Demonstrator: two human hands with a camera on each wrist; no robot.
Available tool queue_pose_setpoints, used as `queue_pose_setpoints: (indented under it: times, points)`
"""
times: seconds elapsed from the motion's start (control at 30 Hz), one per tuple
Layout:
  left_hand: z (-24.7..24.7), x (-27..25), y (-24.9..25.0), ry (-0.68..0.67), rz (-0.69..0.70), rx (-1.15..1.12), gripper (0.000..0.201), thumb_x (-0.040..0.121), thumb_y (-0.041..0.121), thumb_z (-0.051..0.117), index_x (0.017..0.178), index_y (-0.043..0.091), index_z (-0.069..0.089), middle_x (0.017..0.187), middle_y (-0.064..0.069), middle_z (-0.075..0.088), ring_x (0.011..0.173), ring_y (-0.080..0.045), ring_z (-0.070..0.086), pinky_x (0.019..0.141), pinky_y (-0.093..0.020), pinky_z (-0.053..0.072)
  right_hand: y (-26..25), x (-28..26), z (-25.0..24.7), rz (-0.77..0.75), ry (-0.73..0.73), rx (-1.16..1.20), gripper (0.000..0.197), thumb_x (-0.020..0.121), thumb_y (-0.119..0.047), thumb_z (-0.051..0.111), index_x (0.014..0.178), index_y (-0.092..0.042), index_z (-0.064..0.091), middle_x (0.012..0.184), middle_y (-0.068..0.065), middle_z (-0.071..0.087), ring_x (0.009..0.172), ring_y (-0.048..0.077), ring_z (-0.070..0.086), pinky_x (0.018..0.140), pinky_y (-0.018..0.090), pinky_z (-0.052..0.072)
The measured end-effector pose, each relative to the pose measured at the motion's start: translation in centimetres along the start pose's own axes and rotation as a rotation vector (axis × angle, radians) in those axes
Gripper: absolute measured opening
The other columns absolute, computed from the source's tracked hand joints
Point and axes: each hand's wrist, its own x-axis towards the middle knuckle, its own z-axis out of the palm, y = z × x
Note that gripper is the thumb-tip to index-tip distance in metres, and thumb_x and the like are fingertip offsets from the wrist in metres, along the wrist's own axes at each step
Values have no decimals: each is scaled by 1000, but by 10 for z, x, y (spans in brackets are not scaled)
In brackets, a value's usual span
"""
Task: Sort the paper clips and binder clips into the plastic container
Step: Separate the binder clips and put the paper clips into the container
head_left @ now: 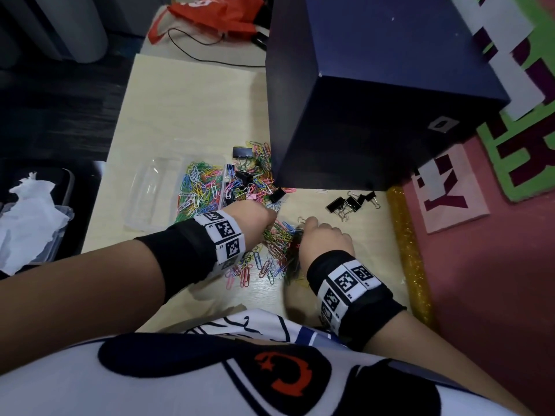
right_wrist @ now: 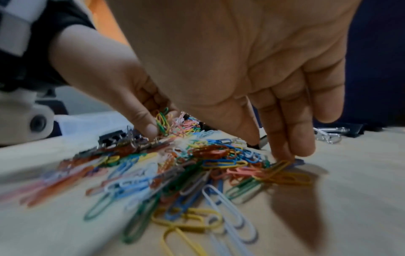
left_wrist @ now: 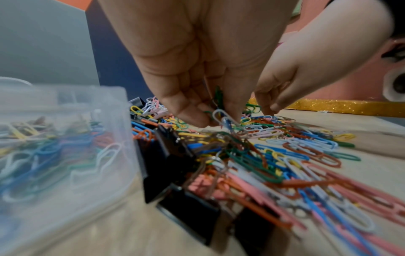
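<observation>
1. Gathering paper clips from the near heap [head_left: 277,250] on the worktop [head_left: 180,115]; both hands are down in it.
2. Left hand [head_left: 255,217]: grip closed to a pinch, thumb and fingertips [left_wrist: 192,114] bunched round a few paper clips, a white one and a green one showing between them.
3. Right hand [head_left: 326,238]: fingers [right_wrist: 291,135] straight and held together, tips pressed on a yellow clip at the heap's right edge; nothing held that I can see.
4. Key relation: plastic container [head_left: 156,190] lies left of and beyond the heap, just beside the left wrist, long axis running away from the person. Left hand is much the nearer, so I judge the carry is its job.
5. Container: clear, with one compartment empty and the next already carrying coloured clips.
6. Clips: thin coated wire, many colours, tangled, likely to lift in clumps.
7. Black binder clips [head_left: 350,204] sit apart to the right; more lie mixed into the far heap [head_left: 255,175].
</observation>
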Motion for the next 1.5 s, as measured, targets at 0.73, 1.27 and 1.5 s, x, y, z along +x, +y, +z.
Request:
queue_pose_setpoints:
  times: [0.73, 1.27, 1.5]
  points:
    - [1, -9, -5, 29, -20, -61, 25, 91, 23, 60, 114, 17, 54, 114, -7, 60, 104, -27, 57, 82, -35, 47, 9, 44, -30, -41, 38, 121, 64, 83, -3, 45, 145, -8, 28, 146, 10, 32, 132, 31, 36, 113, 41, 25]
    - [-3, -8, -8, 44, -1, -39, 22, 91, 23, 60, 111, 16, 54, 107, -7, 63, 97, -26, 57, 78, -34, 47, 23, 4, -9, 51, -82, 171, 46, 89, 1, 40, 135, -2, 36, 137, 15, 33, 125, 33, 42, 100, 37, 39]
    - [-13, -16, -10, 130, -18, -86, 22, 91, 21, 58, 112, 16, 55, 112, -6, 60, 103, -26, 56, 81, -32, 43, -7, 7, -1, -7, -102, 329, 62, 85, -52, 58, 130, -12, 42, 129, 10, 37, 116, 31, 49, 96, 37, 44]
